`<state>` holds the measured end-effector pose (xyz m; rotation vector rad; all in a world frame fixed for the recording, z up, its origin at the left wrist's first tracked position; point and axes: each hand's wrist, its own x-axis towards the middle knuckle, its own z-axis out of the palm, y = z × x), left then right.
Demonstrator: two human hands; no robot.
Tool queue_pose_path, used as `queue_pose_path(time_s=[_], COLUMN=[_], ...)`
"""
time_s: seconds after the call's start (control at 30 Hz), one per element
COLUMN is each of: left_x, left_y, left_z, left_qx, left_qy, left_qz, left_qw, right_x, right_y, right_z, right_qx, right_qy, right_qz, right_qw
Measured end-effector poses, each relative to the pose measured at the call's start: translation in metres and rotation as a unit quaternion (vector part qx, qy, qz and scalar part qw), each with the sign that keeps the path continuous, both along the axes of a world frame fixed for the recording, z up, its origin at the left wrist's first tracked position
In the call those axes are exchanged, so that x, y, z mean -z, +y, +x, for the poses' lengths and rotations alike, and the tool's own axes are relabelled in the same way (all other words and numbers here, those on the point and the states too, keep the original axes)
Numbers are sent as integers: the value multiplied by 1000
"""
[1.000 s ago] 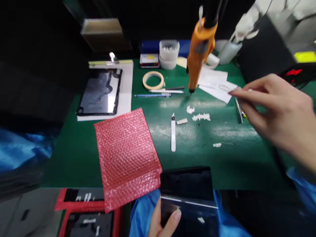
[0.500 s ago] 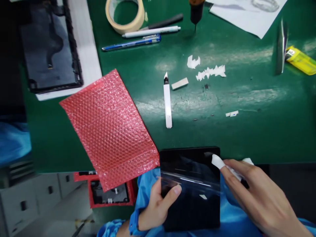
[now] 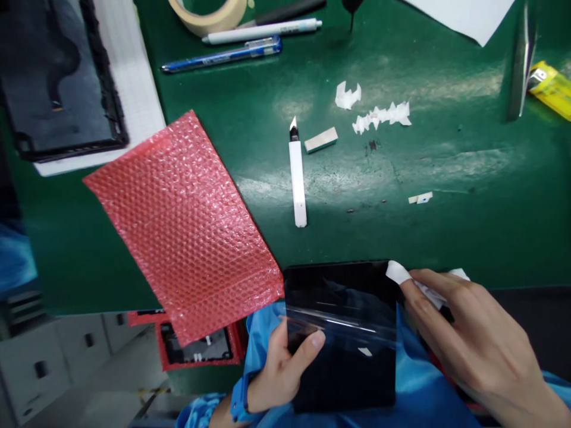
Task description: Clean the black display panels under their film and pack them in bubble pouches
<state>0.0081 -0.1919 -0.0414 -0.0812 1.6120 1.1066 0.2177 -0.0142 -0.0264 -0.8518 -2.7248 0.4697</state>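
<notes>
Grip of the right hand pinched on white wipe.
It sits at the upper right corner of the black panel, left hand clamping the left edge. Wiping seems the step; the next stroke calls for steady support.

We hold a glossy black panel, clear film across it, a white wipe at its far right corner.

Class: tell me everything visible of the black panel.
The panel is flat, glassy, rectangular, clear film creased across its middle, a scrap on its near half. Its far end overlaps the table. The left hand grips its left edge, thumb on top; the right hand holds a wipe at its far right corner.
</notes>
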Motion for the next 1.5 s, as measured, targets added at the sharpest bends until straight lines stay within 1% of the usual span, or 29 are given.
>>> queue_pose_path(time_s=[0.13,0.2,0.37,0.5,0.57,0.7,0.87,1.0,1.2,1.33,1.43,1.5], left_x=[5,6,5,-1,-4,-7,-7,-7,-6,-5,-4,-5], left_y=[-5,-7,-6,0,3,6,6,6,5,4,3,3], left_z=[0,0,0,-1,0,0,2,3,3,2,2,2], left_qx=[-1,6,9,29,29,25,13,7,14,26,32,29], left_qy=[8,7,-4,-5,5,14,15,12,13,19,22,24], left_qz=[5,10,14,7,0,1,-10,-11,-9,1,-2,-3], left_qw=[1000,1000,1000,1000,1000,1000,1000,1000,1000,999,999,999], right_x=[-8,-12,-14,-10,-10,-12,-10,-10,-12,-8,-7,-8], right_y=[10,14,12,11,10,11,9,8,9,6,4,4], right_z=[-11,-14,-10,-15,-18,-15,-18,-22,-18,-23,-26,-25], right_qx=[-79,-94,-56,-73,-84,-75,-71,-78,-44,-57,-67,-61], right_qy=[-5,-14,-28,-16,-13,-29,-20,-25,-39,-18,-17,-27], right_qz=[76,94,103,108,108,113,129,121,135,123,119,123], right_qw=[994,991,993,991,990,990,989,989,989,991,990,990])
